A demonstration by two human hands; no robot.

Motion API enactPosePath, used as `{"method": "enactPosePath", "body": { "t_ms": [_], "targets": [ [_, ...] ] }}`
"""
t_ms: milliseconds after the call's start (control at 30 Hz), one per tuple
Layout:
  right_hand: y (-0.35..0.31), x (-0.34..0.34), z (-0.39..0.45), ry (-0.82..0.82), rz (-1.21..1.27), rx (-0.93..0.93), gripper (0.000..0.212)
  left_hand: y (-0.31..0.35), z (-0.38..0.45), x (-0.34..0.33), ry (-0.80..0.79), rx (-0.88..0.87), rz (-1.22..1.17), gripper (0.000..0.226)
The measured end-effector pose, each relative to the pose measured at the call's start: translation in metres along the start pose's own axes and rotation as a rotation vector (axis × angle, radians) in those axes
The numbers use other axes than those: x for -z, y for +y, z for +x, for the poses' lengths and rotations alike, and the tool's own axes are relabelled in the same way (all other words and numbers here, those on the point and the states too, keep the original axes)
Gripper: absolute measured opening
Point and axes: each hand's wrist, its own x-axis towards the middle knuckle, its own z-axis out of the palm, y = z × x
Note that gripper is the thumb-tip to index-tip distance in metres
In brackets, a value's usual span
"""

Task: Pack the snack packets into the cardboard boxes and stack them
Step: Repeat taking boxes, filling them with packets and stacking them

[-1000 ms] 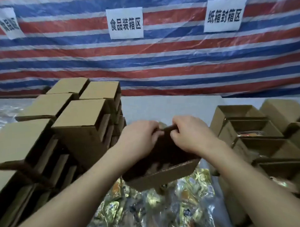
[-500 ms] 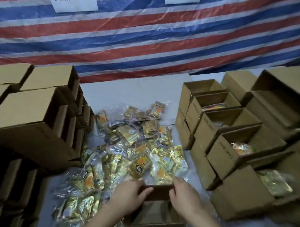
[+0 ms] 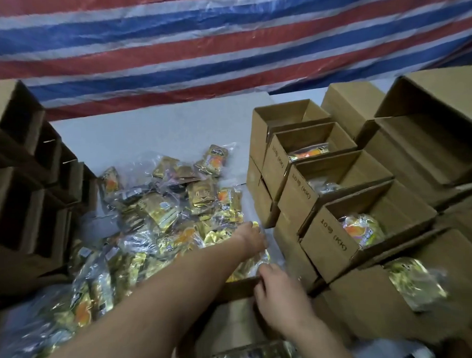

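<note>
Packets (image 3: 161,208) between box stacks (image 3: 323,192), tarp (image 3: 224,40) behind

"10号 (KK)" printed on open cardboard boxes (image 3: 326,237), packet print too blurred to read

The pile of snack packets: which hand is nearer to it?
Left. The left hand reaches onto the pile of snack packets; the right hand holds the open box rim nearer the person.
</note>
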Motion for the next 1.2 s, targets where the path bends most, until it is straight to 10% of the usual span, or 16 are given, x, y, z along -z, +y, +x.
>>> {"method": "enactPosePath", "body": {
  "t_ms": [400, 733, 1033, 1200],
  "targets": [
    [0.010, -0.007, 0.004, 0.006, 0.051, 0.024, 0.006, 0.000, 0.042, -0.025, -0.058, -0.093, 0.055, 0.037],
    [-0.024, 0.004, 0.027, -0.005, 0.032, 0.062, 0.006, -0.078, -0.104, 0.005, 0.338, 0.308, -0.787, 0.019],
    [-0.058, -0.005, 0.038, -0.391, 0.115, -0.042, 0.036, -0.091, -0.275, 0.022, 0.741, 0.655, -1.805, 0.013],
    [-0.090, 0.030, 0.041, -0.250, 0.421, -0.053, 0.045, -0.067, -0.308, 0.037, 0.897, 0.687, -2.021, 0.021]
  ]
}}
